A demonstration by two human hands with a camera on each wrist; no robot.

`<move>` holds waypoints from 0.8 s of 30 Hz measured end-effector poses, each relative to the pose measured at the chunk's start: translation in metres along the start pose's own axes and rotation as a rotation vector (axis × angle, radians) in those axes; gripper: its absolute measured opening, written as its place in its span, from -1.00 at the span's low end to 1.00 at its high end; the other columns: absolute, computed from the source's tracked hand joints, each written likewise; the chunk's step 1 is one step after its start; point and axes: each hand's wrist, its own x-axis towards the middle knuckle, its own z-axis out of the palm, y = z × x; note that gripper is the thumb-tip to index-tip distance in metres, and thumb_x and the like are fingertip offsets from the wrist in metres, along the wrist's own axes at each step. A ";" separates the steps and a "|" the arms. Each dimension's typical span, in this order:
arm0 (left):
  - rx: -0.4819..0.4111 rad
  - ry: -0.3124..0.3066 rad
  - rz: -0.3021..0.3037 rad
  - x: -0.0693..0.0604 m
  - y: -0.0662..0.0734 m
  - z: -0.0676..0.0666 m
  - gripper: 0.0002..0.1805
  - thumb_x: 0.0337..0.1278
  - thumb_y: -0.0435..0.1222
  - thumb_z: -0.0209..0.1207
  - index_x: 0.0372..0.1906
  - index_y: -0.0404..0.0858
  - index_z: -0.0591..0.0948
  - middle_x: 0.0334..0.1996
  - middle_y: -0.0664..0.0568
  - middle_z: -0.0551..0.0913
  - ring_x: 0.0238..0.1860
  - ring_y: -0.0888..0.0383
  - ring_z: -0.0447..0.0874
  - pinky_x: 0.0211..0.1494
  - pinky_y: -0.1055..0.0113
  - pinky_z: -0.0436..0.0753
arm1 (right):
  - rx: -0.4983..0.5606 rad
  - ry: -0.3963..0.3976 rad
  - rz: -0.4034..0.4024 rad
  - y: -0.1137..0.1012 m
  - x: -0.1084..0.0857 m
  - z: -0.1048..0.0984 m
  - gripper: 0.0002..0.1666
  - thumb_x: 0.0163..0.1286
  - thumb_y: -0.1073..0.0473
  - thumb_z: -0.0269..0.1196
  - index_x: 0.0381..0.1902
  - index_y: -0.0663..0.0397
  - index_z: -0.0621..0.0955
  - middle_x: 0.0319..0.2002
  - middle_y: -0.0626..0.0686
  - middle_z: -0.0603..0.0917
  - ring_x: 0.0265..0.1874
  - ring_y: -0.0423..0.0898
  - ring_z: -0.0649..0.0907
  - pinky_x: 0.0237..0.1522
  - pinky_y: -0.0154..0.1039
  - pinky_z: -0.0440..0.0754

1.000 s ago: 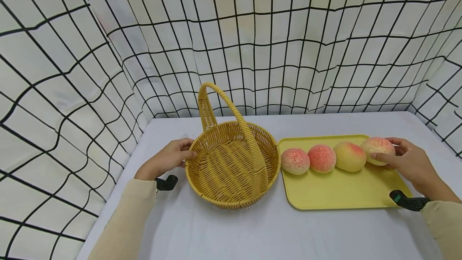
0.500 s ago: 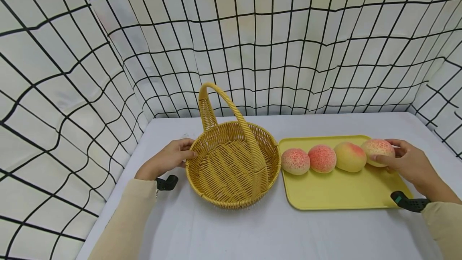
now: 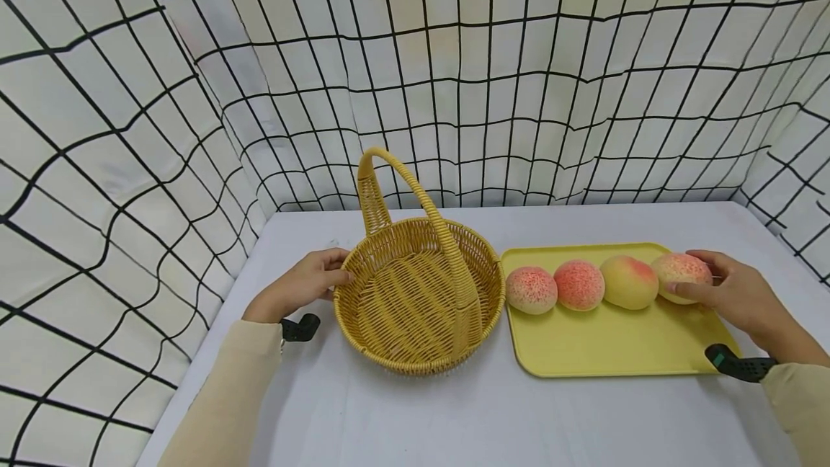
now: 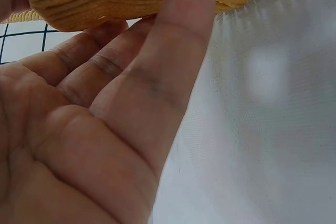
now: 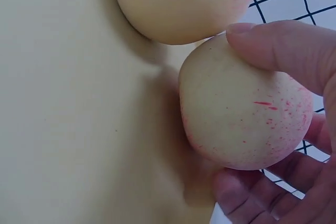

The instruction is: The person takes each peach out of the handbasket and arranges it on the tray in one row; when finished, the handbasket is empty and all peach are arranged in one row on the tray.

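A round yellow wicker basket (image 3: 415, 308) with a tall arched handle stands left of centre. My left hand (image 3: 310, 281) grips its left rim; in the left wrist view the thumb (image 4: 152, 82) lies against the weave and the other fingers reach under it. Four-sided and yellow, a tray (image 3: 603, 352) holds several peaches in a row. My right hand (image 3: 739, 294) holds the rightmost peach (image 3: 679, 272), speckled pink, between thumb and fingers. Beside it is a smoother yellow peach (image 3: 627, 283). Whether the held peach touches the tray, I cannot tell.
Two redder peaches, a left one (image 3: 530, 291) and a middle one (image 3: 578, 285), lie by the tray's left end, close to the basket. A white cloth covers the table (image 3: 415, 424). Black-gridded white sheeting (image 3: 415, 92) walls the back and sides.
The held peach and my right hand have shifted very slightly right and toward me. My left hand and the basket have stayed in place.
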 end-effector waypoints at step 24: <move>0.001 0.004 -0.006 0.000 -0.001 0.000 -0.48 0.45 -0.32 0.11 0.42 -0.42 0.44 0.24 -0.28 0.64 0.11 -0.05 0.72 0.07 0.08 0.76 | 0.055 0.052 -0.039 0.006 0.000 0.005 0.09 0.47 -0.15 0.35 0.59 0.42 0.11 0.37 0.55 0.31 0.18 0.43 0.39 -0.37 -0.60 0.42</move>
